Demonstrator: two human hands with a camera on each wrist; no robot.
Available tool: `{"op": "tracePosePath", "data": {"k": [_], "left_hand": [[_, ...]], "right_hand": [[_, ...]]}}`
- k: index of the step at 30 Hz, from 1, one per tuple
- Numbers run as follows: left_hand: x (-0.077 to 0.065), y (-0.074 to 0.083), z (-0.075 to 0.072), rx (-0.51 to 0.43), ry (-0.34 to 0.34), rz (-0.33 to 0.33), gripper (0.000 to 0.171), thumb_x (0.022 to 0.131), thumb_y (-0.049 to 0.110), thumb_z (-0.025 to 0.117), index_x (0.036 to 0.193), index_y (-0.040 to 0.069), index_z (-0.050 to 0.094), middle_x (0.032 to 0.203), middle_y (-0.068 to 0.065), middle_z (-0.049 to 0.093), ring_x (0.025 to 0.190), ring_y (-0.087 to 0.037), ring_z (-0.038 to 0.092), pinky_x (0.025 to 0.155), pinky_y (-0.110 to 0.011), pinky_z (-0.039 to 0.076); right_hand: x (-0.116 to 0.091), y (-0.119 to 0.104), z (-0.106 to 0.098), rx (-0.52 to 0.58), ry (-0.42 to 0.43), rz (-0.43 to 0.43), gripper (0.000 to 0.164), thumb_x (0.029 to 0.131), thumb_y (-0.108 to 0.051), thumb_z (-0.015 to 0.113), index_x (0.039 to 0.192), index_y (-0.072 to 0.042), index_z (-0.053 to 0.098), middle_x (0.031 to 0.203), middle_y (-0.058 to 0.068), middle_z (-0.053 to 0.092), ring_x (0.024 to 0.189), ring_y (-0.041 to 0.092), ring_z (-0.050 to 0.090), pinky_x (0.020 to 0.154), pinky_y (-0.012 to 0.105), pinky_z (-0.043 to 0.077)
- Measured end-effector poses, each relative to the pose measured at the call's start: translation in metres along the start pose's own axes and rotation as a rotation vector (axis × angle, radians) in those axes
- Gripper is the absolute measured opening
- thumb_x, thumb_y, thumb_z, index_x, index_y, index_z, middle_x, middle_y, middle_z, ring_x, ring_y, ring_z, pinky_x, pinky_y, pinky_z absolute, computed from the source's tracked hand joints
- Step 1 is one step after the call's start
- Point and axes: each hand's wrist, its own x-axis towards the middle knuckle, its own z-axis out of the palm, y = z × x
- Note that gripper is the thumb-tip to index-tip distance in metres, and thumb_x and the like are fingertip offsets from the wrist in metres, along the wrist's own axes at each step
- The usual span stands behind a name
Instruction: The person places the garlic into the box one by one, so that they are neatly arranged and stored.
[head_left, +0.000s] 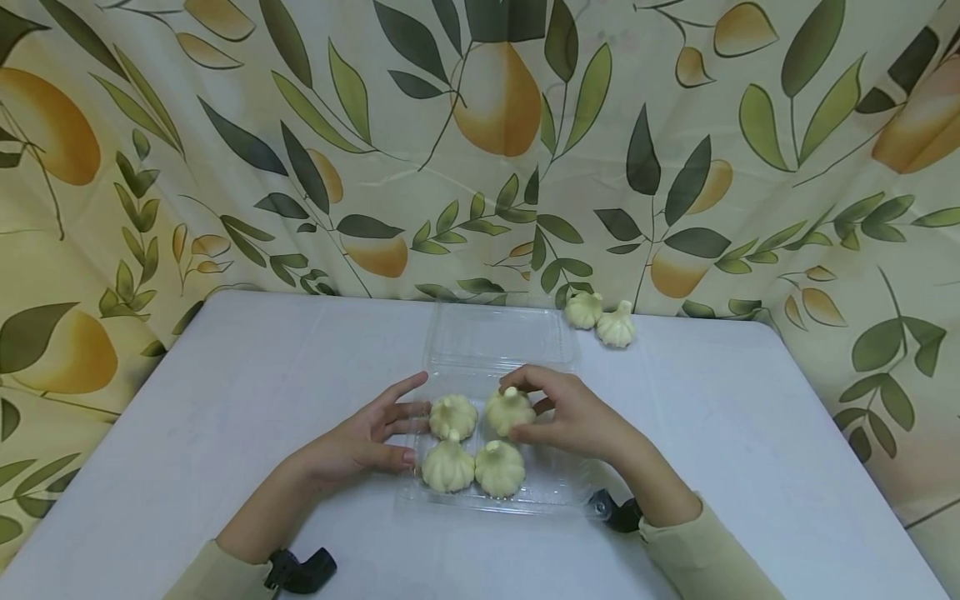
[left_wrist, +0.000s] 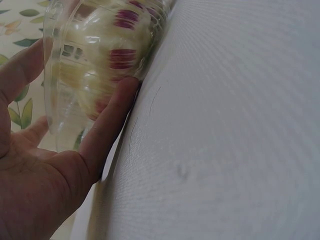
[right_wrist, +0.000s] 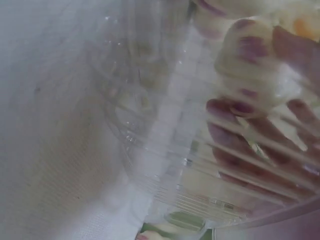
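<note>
The right hand [head_left: 572, 418] pinches a garlic bulb [head_left: 510, 410] inside the clear container [head_left: 551, 485]; whether it bears on the container's floor is unclear. The step seems to be setting it down, so the next move would call for loosening the fingers. The left hand [head_left: 366, 437], fingers spread, steadies the container's left side. Three more bulbs [head_left: 448, 468] sit within the container; two loose bulbs [head_left: 617, 325] lie beyond its far right corner.

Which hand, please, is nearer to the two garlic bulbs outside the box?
Right: the right hand holds a bulb in the box, in front of the outside pair; the left hand is farther, at the box's left edge.
</note>
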Motion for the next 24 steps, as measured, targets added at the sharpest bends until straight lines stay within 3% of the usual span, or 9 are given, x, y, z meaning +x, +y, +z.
{"op": "tracePosePath", "data": {"k": [4, 10, 24], "left_hand": [[0.0, 0.0003, 0.0001, 0.0, 0.003, -0.005, 0.1, 0.087, -0.002, 0.07, 0.161, 0.032, 0.012, 0.159, -0.018, 0.025, 0.143, -0.035, 0.035, 0.091, -0.038, 0.055], [0.0001, 0.0004, 0.0003, 0.003, 0.007, -0.01, 0.1, 0.087, -0.001, 0.071, 0.16, 0.033, 0.012, 0.159, -0.018, 0.025, 0.143, -0.036, 0.034, 0.092, -0.039, 0.054], [0.0003, -0.0003, 0.0001, 0.005, 0.007, -0.007, 0.1, 0.087, -0.001, 0.07, 0.161, 0.032, 0.011, 0.159, -0.018, 0.025, 0.143, -0.036, 0.034, 0.092, -0.039, 0.054]], "right_hand": [[-0.0006, 0.0008, 0.0014, -0.078, -0.029, -0.013, 0.041, 0.082, -0.014, 0.082, 0.117, -0.022, 0.061, 0.131, -0.001, 0.062, 0.114, 0.02, 0.062, 0.087, 0.033, 0.056], [-0.0005, 0.0018, 0.004, -0.148, -0.036, -0.035, 0.045, 0.082, -0.015, 0.082, 0.121, -0.021, 0.062, 0.125, -0.005, 0.063, 0.113, 0.017, 0.061, 0.088, 0.033, 0.055], [-0.001, -0.0014, 0.0058, -0.172, -0.055, -0.016, 0.049, 0.085, -0.01, 0.079, 0.13, -0.017, 0.06, 0.133, -0.003, 0.062, 0.119, 0.02, 0.061, 0.093, 0.036, 0.054]]}}
